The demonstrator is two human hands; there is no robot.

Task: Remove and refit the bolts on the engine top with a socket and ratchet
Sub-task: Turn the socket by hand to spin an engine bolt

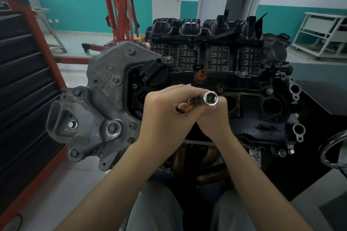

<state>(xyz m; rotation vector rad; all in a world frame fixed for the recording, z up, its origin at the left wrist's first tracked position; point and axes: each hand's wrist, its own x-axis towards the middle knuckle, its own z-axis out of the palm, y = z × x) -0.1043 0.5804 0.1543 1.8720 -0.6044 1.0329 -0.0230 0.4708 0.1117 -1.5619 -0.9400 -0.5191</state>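
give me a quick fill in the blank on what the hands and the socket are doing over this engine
1. The shiny socket is held with its open end facing ____.
2. The socket is gripped by ____ hands.
3. The black oil filler cap lies to the ____ of the hands.

Missing words: the camera; both; left

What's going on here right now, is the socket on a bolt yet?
Not yet. A person holds the socket and the tool behind it in both hands above the engine top. The left hand and right hand are curled round the tool, and the socket's open end faces up toward the camera, off any bolt. A bolt on the right of the cover sits in place.
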